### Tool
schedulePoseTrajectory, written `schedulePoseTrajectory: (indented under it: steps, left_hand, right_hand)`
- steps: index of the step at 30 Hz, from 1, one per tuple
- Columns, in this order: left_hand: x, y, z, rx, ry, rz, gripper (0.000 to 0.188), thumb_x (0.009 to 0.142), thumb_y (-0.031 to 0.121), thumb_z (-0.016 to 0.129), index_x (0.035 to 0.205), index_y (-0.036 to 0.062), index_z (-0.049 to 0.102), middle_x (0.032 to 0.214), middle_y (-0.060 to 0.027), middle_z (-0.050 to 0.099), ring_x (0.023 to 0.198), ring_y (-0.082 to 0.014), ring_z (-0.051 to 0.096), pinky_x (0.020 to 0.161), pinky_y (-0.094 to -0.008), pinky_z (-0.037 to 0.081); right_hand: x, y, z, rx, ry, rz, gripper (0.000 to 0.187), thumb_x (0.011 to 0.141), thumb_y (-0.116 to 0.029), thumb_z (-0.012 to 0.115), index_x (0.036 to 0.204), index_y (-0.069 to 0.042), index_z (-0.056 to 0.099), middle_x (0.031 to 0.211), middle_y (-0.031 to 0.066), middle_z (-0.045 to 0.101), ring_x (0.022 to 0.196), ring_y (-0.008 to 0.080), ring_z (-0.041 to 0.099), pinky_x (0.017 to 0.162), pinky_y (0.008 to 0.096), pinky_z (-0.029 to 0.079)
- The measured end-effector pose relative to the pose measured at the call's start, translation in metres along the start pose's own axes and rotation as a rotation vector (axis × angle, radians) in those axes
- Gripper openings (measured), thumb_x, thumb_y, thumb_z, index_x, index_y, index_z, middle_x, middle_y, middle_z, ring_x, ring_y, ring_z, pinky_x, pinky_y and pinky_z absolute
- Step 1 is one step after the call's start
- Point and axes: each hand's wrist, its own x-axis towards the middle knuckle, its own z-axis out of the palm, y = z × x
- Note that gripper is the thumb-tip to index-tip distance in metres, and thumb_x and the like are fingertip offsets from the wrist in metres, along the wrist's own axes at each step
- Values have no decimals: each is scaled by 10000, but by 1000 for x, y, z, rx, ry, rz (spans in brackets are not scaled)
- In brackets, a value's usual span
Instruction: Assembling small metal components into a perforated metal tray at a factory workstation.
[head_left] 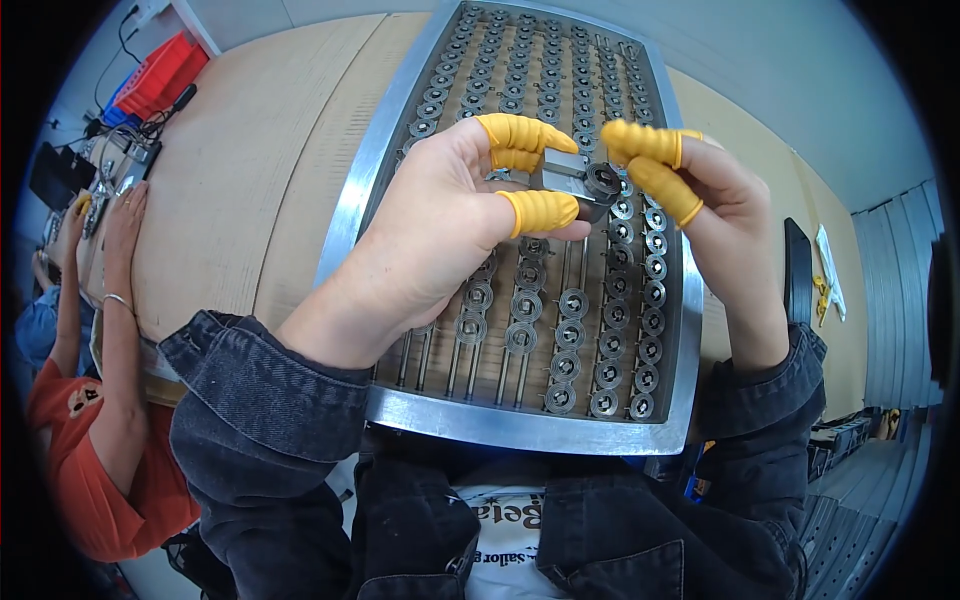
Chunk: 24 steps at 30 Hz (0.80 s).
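My left hand (430, 220), with yellow finger cots, grips a small silver metal block (564, 172) between its thumb and fingers. On the block's right end sits a dark round part (602, 181) with a hub in its middle. Just right of that part is my right hand (728, 205), also in yellow finger cots. Its thumb and index finger are close together in a pinch; anything between them is too small or hidden to make out. Both hands are above a metal-framed rack (520, 428), where round spiral metal parts (570, 333) sit in rows along thin rods.
The rack lies on a brown board-covered table (270, 130). At the left, a person in an orange shirt (110, 460) works at the table's edge. A red bin (162, 75) stands at the far left. On the right are a black flat object (797, 270) and yellow-handled tool (822, 298).
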Motion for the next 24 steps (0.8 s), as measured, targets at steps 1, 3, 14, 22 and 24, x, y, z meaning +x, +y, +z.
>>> schedulePoseTrajectory:
  steps: [1,3,14,22,24]
  left_hand:
    - [0,0,0,11,5,0,413,799,-110,585,1199,-100,483,1077,-204,546,882,-287,682,803,-308,576]
    - [0,1,0,23,12,0,413,794,-114,586,1195,-100,490,1074,-205,547,873,-287,685,800,-305,576]
    - [-1,5,2,140,-31,-78,433,800,-112,628,1207,-79,485,1095,-220,561,902,-321,678,807,-363,597]
    - [4,5,6,91,-1,-130,408,801,-87,629,1186,-102,495,1086,-241,562,857,-309,685,784,-342,596]
    - [3,3,-1,98,-16,-120,402,784,-62,638,1161,-119,510,1069,-244,574,830,-291,689,754,-313,593]
  right_hand:
    - [1,-1,-1,-26,-17,-18,242,830,-3,677,1069,13,645,885,77,643,686,119,550,622,208,465]
    - [1,-2,0,-52,-33,-36,236,827,0,680,1060,15,647,876,76,643,676,116,548,613,207,465]
    - [-3,-9,7,-76,-66,254,156,814,-19,700,955,4,637,785,55,619,646,109,529,589,209,451]
    - [-4,-7,6,6,-65,267,163,878,-1,623,1040,9,616,947,56,633,831,115,585,775,210,471]
    - [-1,-10,16,182,-15,246,219,827,25,641,1045,13,618,955,72,622,806,145,567,773,248,476]
